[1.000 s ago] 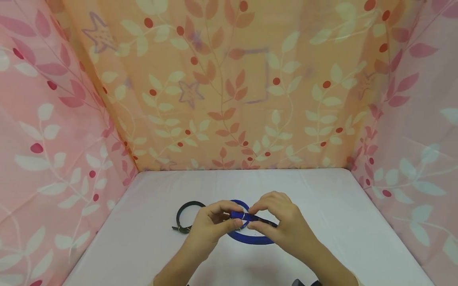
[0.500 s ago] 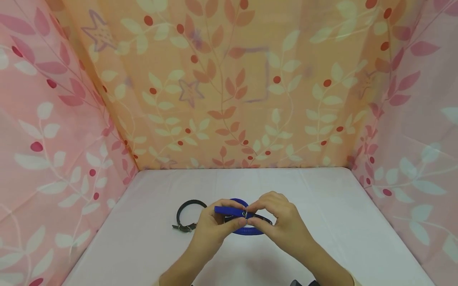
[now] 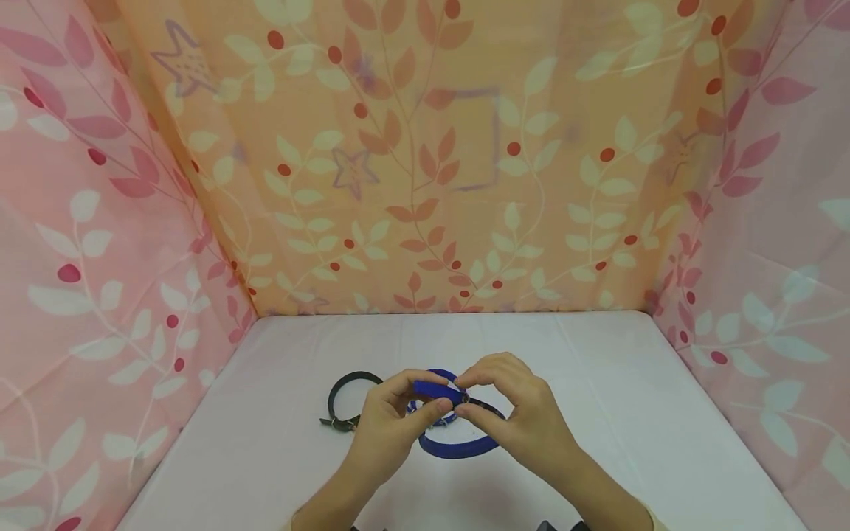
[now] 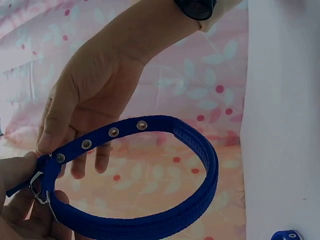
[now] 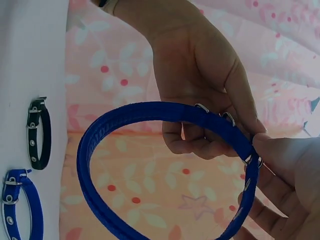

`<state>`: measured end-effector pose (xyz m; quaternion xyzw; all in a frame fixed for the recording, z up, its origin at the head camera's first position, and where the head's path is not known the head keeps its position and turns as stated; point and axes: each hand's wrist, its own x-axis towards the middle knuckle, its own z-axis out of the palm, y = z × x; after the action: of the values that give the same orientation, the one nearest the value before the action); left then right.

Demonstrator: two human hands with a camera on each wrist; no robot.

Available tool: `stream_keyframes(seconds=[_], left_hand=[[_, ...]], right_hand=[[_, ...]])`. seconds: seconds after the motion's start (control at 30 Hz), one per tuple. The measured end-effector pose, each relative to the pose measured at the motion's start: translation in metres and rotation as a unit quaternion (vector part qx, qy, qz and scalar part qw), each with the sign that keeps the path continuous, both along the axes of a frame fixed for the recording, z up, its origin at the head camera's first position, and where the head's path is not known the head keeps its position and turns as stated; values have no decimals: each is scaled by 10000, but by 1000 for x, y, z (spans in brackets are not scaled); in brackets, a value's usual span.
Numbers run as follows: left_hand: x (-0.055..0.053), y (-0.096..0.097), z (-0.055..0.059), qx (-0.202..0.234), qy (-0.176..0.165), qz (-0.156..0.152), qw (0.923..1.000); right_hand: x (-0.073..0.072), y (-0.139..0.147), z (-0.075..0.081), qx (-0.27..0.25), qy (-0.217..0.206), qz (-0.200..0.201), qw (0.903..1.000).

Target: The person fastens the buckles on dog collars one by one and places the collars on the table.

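Observation:
Both hands hold a blue collar (image 3: 458,448), its loop hanging below the fingers. In the left wrist view its strap with several metal eyelets meets the metal buckle (image 4: 37,187) between the two hands. My left hand (image 3: 388,413) pinches the strap on the left side of the buckle, thumb below and fingers above in the head view. My right hand (image 3: 518,391) pinches the collar right at the buckle with thumb and forefinger; its other fingers curl loosely in the left wrist view. The fingertips of both hands nearly meet and partly hide the buckle.
Behind the hands a second blue collar (image 5: 35,202) lies buckled on the white table (image 3: 571,472). Left of it lies a black buckled collar (image 3: 332,398), partly hidden by the left hand. Leaf-patterned cloth (image 3: 412,221) walls the table on the back and both sides.
The blue strap end swung out leftward above the left fingers, then drew back between them. The hanging loop rose, then dropped lower. Both hands stay in nearly the same place.

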<state>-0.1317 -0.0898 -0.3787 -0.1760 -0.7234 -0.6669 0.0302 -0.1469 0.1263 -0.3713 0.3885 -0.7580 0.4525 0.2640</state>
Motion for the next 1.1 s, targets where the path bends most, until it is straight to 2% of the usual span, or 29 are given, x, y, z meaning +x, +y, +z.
stream_keyframes(seconds=[0.13,0.27,0.37,0.47,0.57,0.63,0.77,0.87,0.97,1.1], left_hand=[[0,-3,2,92,162,1,9998],[-2,-6,4,525,282,60,9982],[-3,-7,4,723,225,44,9971],[-3,-5,4,547,58,75,9985],[-2,-4,4,222,-52,113,9997],[-3,-3,2,13,-7,105,9999],[-7,-4,0,-461,100,-202,9987],[-10,-3,-2,-666,-123,-579,9960],[-10,0,-4,-417,-477,-820,9946],[-7,2,-4,176,-808,-727,9939]], right_hand=[[-1,1,1,67,98,-48,9999],[-3,6,5,365,-227,-267,9987],[-3,9,7,673,-532,-402,9955],[-2,9,8,915,-625,-398,9930],[-2,6,6,934,-394,-261,9945],[-1,4,5,814,-80,-185,9965],[-4,1,3,388,401,-169,9983],[-5,2,2,-61,395,-151,9991],[-3,2,1,-525,248,-58,9983],[0,0,1,-910,31,-47,9958]])
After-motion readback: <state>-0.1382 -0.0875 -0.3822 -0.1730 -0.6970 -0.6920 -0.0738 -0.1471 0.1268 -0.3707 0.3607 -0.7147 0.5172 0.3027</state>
